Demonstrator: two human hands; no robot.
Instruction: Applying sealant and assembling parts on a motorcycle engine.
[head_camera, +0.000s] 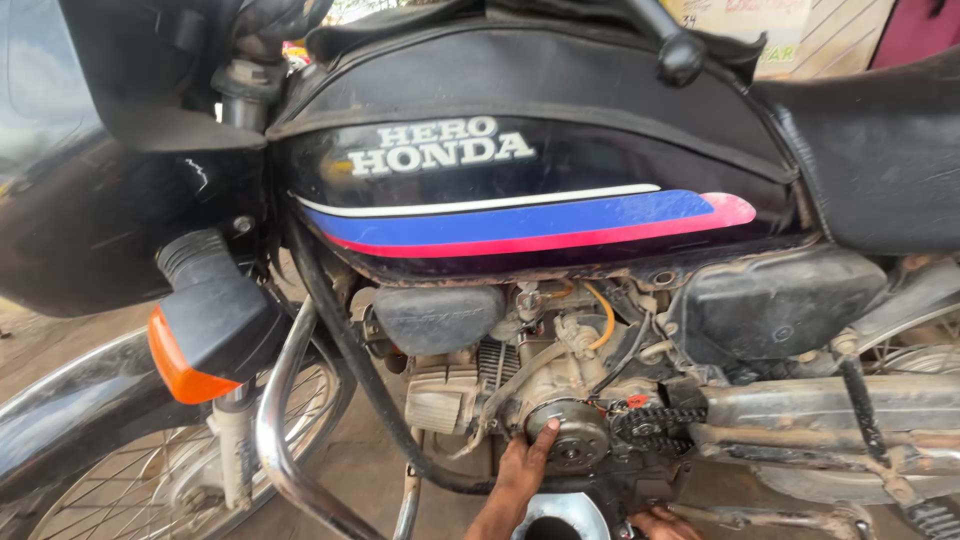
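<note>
A black motorcycle with a blue and red stripe on its fuel tank (520, 215) fills the view, seen from its side. Its engine side cover is off, so a round metal rotor (572, 438) and a drive chain (660, 415) on a small sprocket are bare. My left hand (520, 475) reaches up from the bottom edge and its fingertips touch the left rim of the rotor. My right hand (662, 522) is low at the bottom edge and mostly cut off. It lies beside a round shiny metal part (556, 512); its grip is hidden.
A chrome crash guard (285, 400) curves down in front of the engine. An orange turn signal (185, 365) juts out at the left above the spoked front wheel (120, 480). The black seat (880, 140) is at the upper right. Dirt ground lies below.
</note>
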